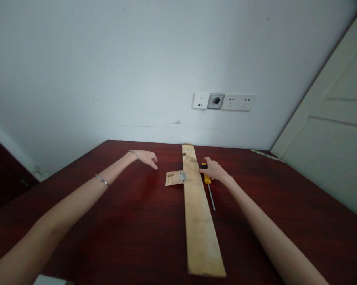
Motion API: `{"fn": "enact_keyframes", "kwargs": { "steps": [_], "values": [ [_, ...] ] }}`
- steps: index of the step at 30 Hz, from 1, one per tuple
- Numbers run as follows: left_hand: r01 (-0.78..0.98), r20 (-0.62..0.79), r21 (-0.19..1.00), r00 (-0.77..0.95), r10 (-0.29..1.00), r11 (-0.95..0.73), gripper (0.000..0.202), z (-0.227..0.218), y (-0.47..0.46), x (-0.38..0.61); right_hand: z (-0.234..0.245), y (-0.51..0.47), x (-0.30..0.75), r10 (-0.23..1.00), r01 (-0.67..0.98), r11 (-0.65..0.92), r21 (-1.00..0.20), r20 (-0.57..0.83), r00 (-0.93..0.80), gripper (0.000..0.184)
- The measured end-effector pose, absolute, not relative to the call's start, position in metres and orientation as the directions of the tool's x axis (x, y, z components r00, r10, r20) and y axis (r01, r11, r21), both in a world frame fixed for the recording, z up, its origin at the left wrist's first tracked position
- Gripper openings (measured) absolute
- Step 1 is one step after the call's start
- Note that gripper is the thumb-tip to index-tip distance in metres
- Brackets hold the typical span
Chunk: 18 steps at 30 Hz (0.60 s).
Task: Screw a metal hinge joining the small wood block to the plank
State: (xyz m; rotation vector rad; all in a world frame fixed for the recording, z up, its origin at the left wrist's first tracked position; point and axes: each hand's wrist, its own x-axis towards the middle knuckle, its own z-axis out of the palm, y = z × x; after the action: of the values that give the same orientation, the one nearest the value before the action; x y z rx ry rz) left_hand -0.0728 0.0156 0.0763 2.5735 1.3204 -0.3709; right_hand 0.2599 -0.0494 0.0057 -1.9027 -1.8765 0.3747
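My left hand (146,158) hovers above the table left of the long board, with loosely bent fingers, the thumb apart and nothing held. Beside the board's right edge, my right hand (215,170) reaches over a screwdriver (207,179) with a black and yellow handle. Its thumb and forefinger are spread around the handle; whether they touch it is unclear. The metal shaft points toward me. A long pale wooden board (199,217) lies lengthwise away from me. A small wooden piece (173,178) sits against its left side, joined by a metal hinge (182,176).
The dark red table (121,221) meets a white wall with sockets (237,102) at the back. A thin pale strip (267,155) lies at the far right corner near a white door (335,118). A white object (49,280) shows at the bottom left.
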Motion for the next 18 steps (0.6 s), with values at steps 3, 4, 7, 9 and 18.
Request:
{"fn": "enact_keyframes", "kwargs": {
  "steps": [3, 4, 7, 9, 18],
  "values": [
    [0.735, -0.405, 0.205, 0.665, 0.628, -0.646, 0.078, 0.073, -0.005, -0.025, 0.005, -0.049, 0.26, 0.994, 0.856, -0.004, -0.516, 0.093, 0.061, 0.063],
    [0.711, -0.405, 0.225, 0.69, 0.6, -0.666, 0.086, 0.071, -0.012, -0.011, 0.005, -0.049, 0.26, 0.995, 0.849, -0.01, -0.528, 0.082, 0.062, 0.061],
    [0.662, -0.375, 0.222, 0.736, 0.564, -0.716, 0.095, 0.064, -0.027, 0.017, 0.003, -0.048, 0.261, 0.996, 0.834, -0.018, -0.551, 0.065, 0.064, 0.057],
    [0.653, -0.354, 0.195, 0.743, 0.568, -0.732, 0.095, 0.06, -0.031, 0.026, 0.001, -0.047, 0.262, 0.996, 0.827, -0.018, -0.562, 0.065, 0.066, 0.053],
    [0.661, -0.325, 0.136, 0.733, 0.597, -0.738, 0.085, 0.044, -0.028, 0.022, 0.008, -0.042, 0.269, 0.987, 0.798, 0.001, -0.602, 0.127, 0.094, 0.044]
  ]
}}
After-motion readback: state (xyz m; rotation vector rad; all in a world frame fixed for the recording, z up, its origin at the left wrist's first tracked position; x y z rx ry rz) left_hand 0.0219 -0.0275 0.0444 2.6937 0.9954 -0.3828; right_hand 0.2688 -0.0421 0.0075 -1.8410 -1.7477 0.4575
